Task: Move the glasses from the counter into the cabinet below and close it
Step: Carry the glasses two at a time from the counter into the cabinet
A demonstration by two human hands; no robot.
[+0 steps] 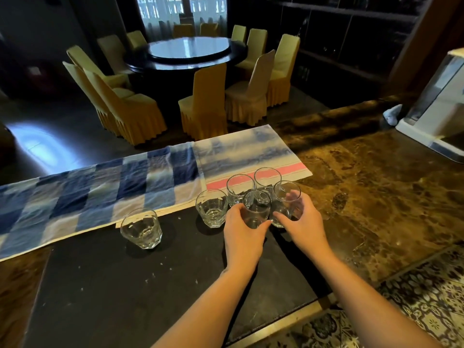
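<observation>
Several clear glasses stand on the dark counter [120, 277] near a checked cloth. My left hand [242, 234] is wrapped around a tall smooth glass [256, 209]. My right hand [305, 222] grips a second tall glass [286, 199] right beside it. Behind them stand two more glasses [239, 188] [267, 178] on the cloth's edge. A faceted tumbler [212, 208] stands just left of my left hand, and another tumbler [141, 228] stands further left. The cabinet below the counter is hidden from view.
A blue checked cloth [100, 197] and a white cloth with a pink stripe [251, 151] lie along the counter's far edge. Brown marble counter [376, 192] extends right to a white appliance [437, 111]. Patterned floor tiles [414, 297] show at lower right. Chairs ring a round table beyond.
</observation>
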